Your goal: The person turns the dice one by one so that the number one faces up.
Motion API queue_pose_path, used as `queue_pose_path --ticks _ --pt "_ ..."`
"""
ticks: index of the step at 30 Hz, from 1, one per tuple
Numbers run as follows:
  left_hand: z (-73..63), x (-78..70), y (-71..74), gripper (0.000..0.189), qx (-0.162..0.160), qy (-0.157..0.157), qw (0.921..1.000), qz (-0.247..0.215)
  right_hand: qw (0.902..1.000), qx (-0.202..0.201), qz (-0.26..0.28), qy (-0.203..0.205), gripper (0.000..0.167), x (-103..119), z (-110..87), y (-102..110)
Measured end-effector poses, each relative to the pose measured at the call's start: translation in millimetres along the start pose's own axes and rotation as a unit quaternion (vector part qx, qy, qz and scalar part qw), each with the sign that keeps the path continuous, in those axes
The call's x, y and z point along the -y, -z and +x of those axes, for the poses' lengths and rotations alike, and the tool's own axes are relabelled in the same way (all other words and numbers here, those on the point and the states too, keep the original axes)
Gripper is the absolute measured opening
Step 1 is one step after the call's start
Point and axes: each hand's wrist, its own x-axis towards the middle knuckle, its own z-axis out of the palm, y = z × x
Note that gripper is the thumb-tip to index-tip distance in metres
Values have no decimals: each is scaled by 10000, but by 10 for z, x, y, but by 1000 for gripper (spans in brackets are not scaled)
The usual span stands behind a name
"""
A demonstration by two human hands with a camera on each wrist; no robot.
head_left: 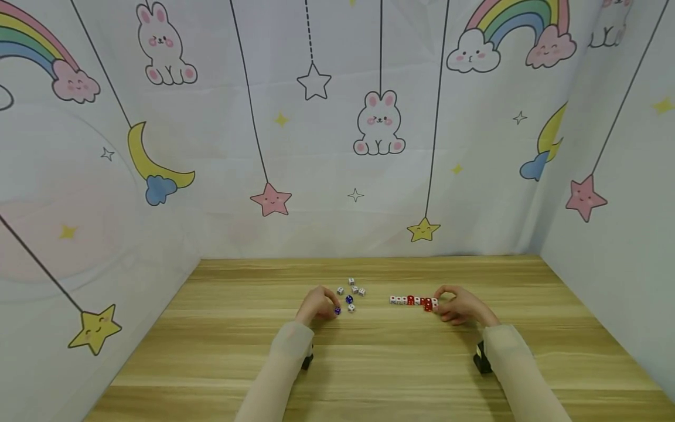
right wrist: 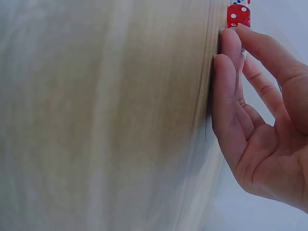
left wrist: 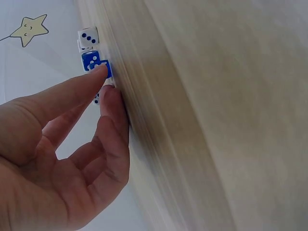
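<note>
In the head view, my left hand (head_left: 319, 303) bends down to the table with its fingertips round a blue die (head_left: 337, 310). The left wrist view shows the thumb lying over that blue die (left wrist: 107, 69), a second blue die close behind it. Another blue die (head_left: 349, 299) and several white dice (head_left: 355, 290) lie around. My right hand (head_left: 460, 306) is at the right end of a row of white and red dice (head_left: 405, 300). Its thumb and fingertips are at a red die (right wrist: 238, 16) in front of the row; a white die (right wrist: 244, 54) shows partly behind the thumb.
A wood-grain table (head_left: 390, 375) spreads under both hands. White cloth walls (head_left: 327, 152) printed with bunnies, stars and rainbows enclose it at the back and sides. Black wrist devices (head_left: 482, 358) sit below the sleeves.
</note>
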Motion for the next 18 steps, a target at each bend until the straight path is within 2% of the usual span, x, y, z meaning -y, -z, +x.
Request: queue_pose_path --ticks 7,14,18 --pt "-28 -15 0 17 -103 -90 9998 169 10000 -18 -4 -47 32 1 -3 -4" --pt "14 23 0 13 -28 -85 9999 -58 10000 -26 -36 -51 32 -3 -1 0" --pt "20 11 9 14 -115 -61 9999 -49 10000 -19 -55 -47 33 -3 5 10"
